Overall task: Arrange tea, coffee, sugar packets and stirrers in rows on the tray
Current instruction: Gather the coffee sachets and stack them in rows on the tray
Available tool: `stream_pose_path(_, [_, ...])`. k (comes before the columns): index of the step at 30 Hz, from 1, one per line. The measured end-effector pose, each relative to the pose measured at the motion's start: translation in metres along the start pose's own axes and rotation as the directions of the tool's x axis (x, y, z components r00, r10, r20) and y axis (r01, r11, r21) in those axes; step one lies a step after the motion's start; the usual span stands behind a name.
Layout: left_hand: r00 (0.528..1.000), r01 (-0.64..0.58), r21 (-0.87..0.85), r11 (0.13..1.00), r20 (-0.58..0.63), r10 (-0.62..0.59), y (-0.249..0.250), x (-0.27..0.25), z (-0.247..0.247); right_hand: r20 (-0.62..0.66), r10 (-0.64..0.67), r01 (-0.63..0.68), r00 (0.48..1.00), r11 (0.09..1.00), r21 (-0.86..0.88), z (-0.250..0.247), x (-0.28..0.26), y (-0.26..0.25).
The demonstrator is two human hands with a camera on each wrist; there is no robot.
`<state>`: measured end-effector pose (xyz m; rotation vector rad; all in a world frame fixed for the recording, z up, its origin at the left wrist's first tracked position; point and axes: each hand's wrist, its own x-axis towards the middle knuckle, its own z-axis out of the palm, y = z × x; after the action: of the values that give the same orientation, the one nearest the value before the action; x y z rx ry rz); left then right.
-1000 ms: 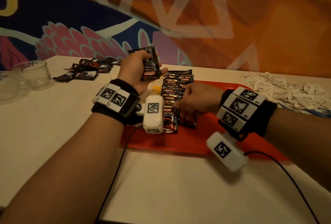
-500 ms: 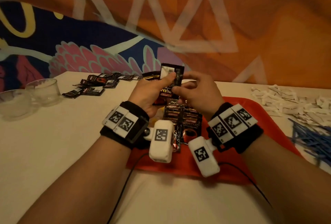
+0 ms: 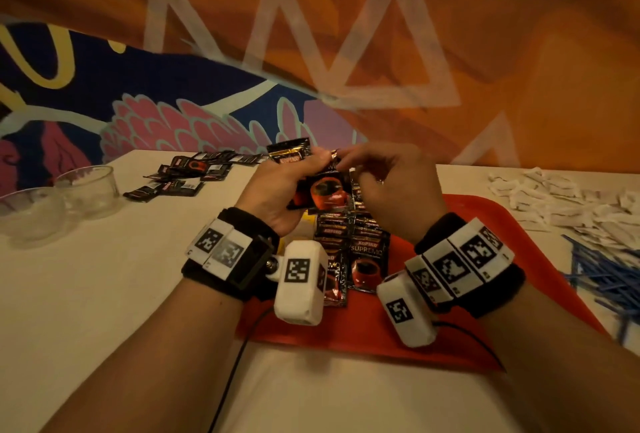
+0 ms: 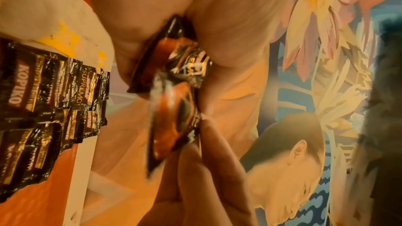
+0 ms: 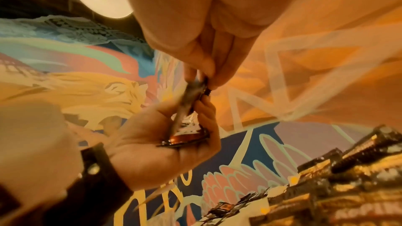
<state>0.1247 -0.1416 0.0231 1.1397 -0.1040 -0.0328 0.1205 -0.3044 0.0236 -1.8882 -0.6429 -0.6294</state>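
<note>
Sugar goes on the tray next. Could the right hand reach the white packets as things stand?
Probably not at once: the right hand pinches a coffee sachet with the left hand. The white packets lie unobstructed beside it.

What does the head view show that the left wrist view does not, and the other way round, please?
Only the head view shows the glass bowls, the loose coffee packets beyond them, the white sugar packets and the blue stirrers. Only the left wrist view shows the held packets edge-on, fanned apart. Both show the left hand gripping them, the right hand pinching one, and the packet rows on the red tray.
</note>
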Motion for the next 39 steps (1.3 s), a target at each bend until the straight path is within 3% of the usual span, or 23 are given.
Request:
stream_pose_path(3, [0.996,-0.089,-0.03,0.996,-0.026,0.088,-0.001,0.001,0.0,-0.005,0.173,-0.17,0.985,0.975,0.146,-0.001,0.003,0.004])
stream_pose_path(6, [0.99,-0.139,-0.017,0.99,0.0,0.139,-0.003,0.002,0.003,0.132,0.334,-0.355,0.933,0.913,0.2,0.002,0.002,0.007])
stream_pose_path(9, [0.988,-0.154,0.012,0.988,0.025,0.154,-0.004,0.001,0.004,0.138,0.311,-0.325,0.94,0.941,0.09,0.005,0.002,0.014])
stream_pose_path(19, [0.985,-0.159,0.048,0.986,0.073,0.155,-0.002,-0.001,0.005,0.179,0.274,-0.301,0.945,0.943,0.144,-0.006,0.009,0.017])
stream_pose_path(24, [0.984,-0.177,0.119,0.977,-0.004,0.179,-0.005,0.003,0.004,0.182,0.202,-0.219,0.962,0.972,0.079,-0.007,0.007,0.014])
stream_pose_path(30, [0.982,-0.177,0.143,0.974,-0.04,0.184,-0.006,0.003,0.007,0.237,0.26,-0.289,0.936,0.952,0.097,-0.012,0.009,0.014])
stream_pose_path(34, [0.973,-0.149,0.169,0.974,-0.153,0.176,-0.005,0.007,0.006,0.279,0.372,-0.367,0.885,0.927,-0.072,-0.02,0.003,0.016])
stream_pose_path(39, [0.974,-0.069,0.063,0.996,-0.211,0.081,-0.001,0.013,-0.006,0.376,0.577,-0.548,0.726,0.814,-0.19,-0.039,-0.008,0.01])
